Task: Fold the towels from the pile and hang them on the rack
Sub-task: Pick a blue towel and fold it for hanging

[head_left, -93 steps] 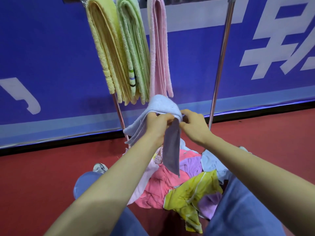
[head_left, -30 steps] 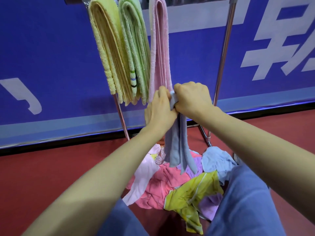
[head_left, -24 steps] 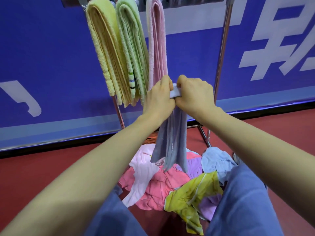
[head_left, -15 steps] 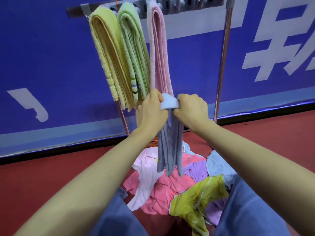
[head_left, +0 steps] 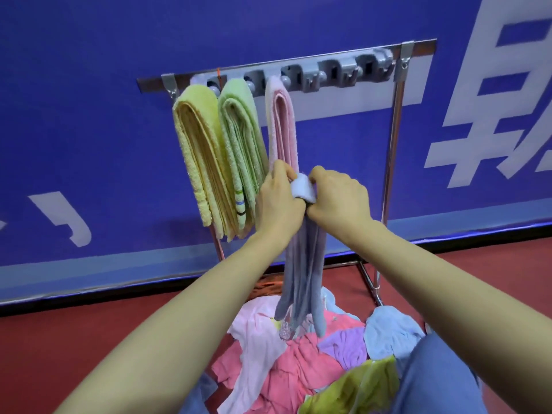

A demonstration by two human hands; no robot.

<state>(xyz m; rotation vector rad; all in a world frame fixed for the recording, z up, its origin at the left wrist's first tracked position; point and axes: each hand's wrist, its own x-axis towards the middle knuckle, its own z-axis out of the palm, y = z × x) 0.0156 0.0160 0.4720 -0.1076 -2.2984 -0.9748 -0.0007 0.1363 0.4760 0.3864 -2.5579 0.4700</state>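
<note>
Pinching the folded top of a grey-blue towel (head_left: 301, 270) between my left hand (head_left: 277, 204) and my right hand (head_left: 337, 198), I hold it up in front of the rack (head_left: 391, 150), with the fingers of both hands curled round the fold. The cloth is thin and soft. A pale rounded loop of it shows between my thumbs, and the rest hangs down in long narrow layers.

Behind my hands three thick, nubbly terry towels hang folded from the rack's top bar: a yellow towel (head_left: 200, 156), a green towel (head_left: 242, 144) with coloured stripes near its end, and a pink towel (head_left: 282, 124) just behind my left fingers. Grey plastic clips (head_left: 337, 71) line the bar to their right, above thin shiny metal poles.

Below lies the pile (head_left: 298, 369), crumpled pink, white, lilac, light blue and yellow-green cloths on the red floor (head_left: 89, 339), in front of a blue banner (head_left: 89, 115) with white lettering.

My hands hide the pink towel's lower part. I cannot tell whether the hanging ends touch the pile. My blue trouser leg (head_left: 433, 383) covers the pile's right edge, and the frame cuts off its near side.
</note>
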